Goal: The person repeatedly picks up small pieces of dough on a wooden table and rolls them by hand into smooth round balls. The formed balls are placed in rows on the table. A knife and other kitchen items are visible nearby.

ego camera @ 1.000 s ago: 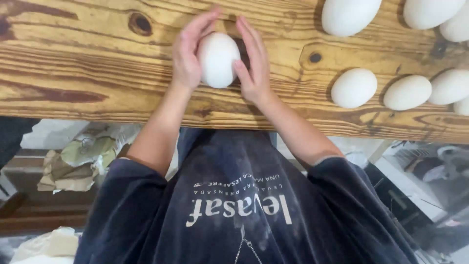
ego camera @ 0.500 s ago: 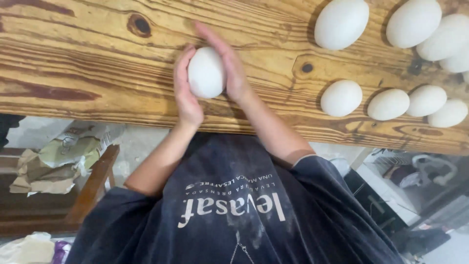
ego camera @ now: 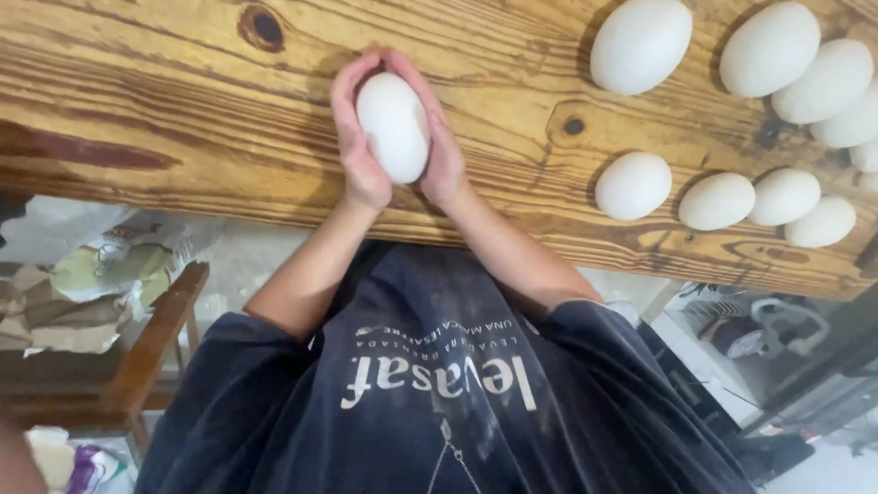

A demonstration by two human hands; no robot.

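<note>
While both palms press inward from either side, a smooth white dough piece (ego camera: 393, 126) sits cupped between the left hand (ego camera: 357, 137) and the right hand (ego camera: 441, 137) at the near part of a knotty wooden table (ego camera: 165, 110). Its long axis runs away from the person's body, roughly in line with the forearms, and the fingertips meet over its far end so that it is nearly enclosed. Neither hand is nearer than the other: each lies flat against a flank, fingers together and curved, not pinching. Whether the piece's underside rests on the boards or is lifted just clear cannot be told from this angle. Well apart to the person's right lie more pale ovals, a larger row (ego camera: 640, 44) farther back and a smaller row (ego camera: 633, 185) closer to the table edge (all untouched). Below the edge, a dark printed shirt (ego camera: 439, 384) fills the foreground.
</note>
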